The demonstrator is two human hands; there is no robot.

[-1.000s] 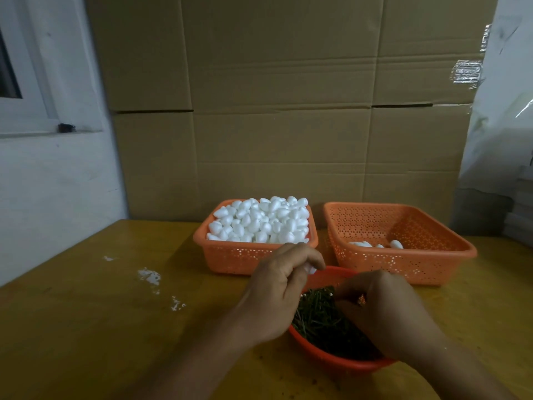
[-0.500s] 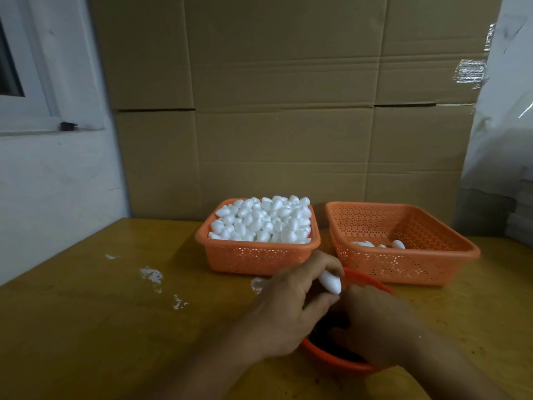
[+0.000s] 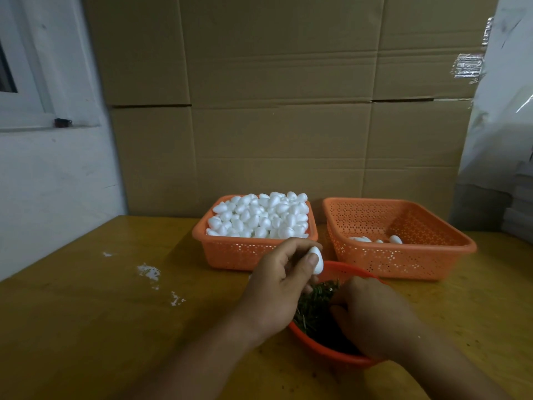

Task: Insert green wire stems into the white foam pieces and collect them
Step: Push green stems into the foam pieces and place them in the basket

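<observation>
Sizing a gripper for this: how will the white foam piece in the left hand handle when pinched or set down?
The foam piece is probably very light: the left hand holds it with just thumb and fingertips. Its rounded egg shape suggests it would roll on the table. It looks like soft foam, so a hard pinch may dent it.

There are two orange baskets (image 3: 255, 255) (image 3: 403, 261), one round orange bowl (image 3: 331, 352), and two hands (image 3: 277, 287) (image 3: 372, 316). One single foam piece (image 3: 316, 259) is held. At least three pieces (image 3: 395, 239) lie in the right basket.
</observation>
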